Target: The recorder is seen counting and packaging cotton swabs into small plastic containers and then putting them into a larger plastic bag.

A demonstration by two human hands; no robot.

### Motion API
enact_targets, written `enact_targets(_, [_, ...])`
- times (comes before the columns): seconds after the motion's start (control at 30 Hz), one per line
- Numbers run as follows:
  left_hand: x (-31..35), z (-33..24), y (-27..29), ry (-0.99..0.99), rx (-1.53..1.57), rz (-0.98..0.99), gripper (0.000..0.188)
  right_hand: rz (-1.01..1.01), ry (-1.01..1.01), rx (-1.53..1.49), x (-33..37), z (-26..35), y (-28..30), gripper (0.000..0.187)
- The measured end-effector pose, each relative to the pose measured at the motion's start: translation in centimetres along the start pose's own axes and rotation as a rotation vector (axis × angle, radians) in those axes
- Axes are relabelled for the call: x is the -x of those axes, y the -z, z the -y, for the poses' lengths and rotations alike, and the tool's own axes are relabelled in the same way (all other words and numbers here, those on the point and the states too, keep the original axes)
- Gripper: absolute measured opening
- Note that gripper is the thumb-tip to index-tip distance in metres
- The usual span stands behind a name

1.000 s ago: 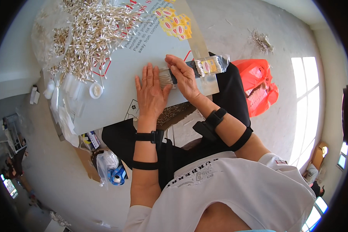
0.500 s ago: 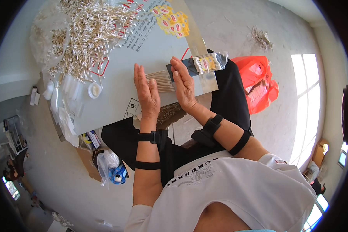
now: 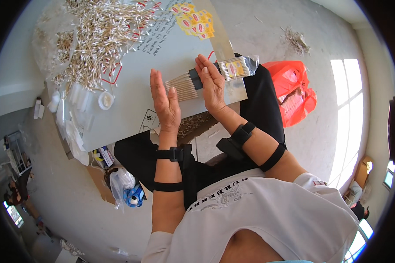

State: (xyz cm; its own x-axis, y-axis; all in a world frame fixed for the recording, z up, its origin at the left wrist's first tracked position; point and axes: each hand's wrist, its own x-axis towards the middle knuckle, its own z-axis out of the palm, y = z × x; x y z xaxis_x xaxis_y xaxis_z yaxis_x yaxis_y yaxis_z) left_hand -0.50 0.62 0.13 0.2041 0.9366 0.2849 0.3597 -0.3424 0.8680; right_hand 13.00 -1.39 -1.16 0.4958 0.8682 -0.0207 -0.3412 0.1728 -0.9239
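A row of cotton swabs [image 3: 183, 88] lies side by side on the table between my two hands. My left hand [image 3: 165, 100] stands on edge at the left ends of the swabs, fingers stretched out, the fingertips near them. Fingers straight and together, my right hand [image 3: 212, 85] is above a dark flat strip [image 3: 197, 79] at the swabs' right ends and hides part of it. Beyond that hand, a clear packet [image 3: 235, 69] with swabs and a yellow card lies at the table's right edge. Neither hand grips anything.
A large heap of loose swabs [image 3: 99, 37] covers the far left of the table [image 3: 131, 94]. Yellow cards [image 3: 197, 24] lie at the far side. A small round white tub [image 3: 106, 101] stands by clear plastic containers [image 3: 80, 97]. A red bag [image 3: 289, 94] is on the right.
My right hand has moved away to the right and slightly farther off, widening the gap between my hands. More of the swabs and dark strip shows; the swabs are fanned wider at the left.
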Motion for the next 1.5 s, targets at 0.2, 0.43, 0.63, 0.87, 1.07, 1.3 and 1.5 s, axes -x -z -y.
enact_targets(0.2, [0.8,-1.0,0.2,-0.143,-0.722,0.379,0.069,0.154,-0.011,0.074,-0.9,0.3,-0.1,0.041])
enact_targets(0.43, [0.8,-0.6,-0.6,-0.152,-0.711,0.311,0.067,0.153,-0.042,-0.002,-0.9,0.3,-0.1,0.039])
enact_targets(0.63, [-2.3,-1.1,0.3,-0.101,-0.536,0.159,0.029,0.0,-0.017,0.16,-0.9,1.4,1.3,0.027])
enact_targets(0.87, [-6.1,-0.9,0.8,-0.284,-0.579,0.318,0.016,0.381,0.453,0.937,1.1,2.4,2.2,0.023])
enact_targets(1.07, [-6.4,-0.4,0.7,-0.384,-0.65,0.388,0.015,0.438,0.594,1.084,1.1,1.9,2.3,0.027])
enact_targets(1.3, [-6.4,-0.3,0.1,-0.698,-0.863,0.405,0.005,0.442,0.585,1.072,1.1,2.0,2.3,0.027])
enact_targets(1.5, [-7.8,-0.4,0.3,-0.664,-0.729,0.429,0.011,0.432,0.571,1.067,1.2,2.0,2.2,0.027])
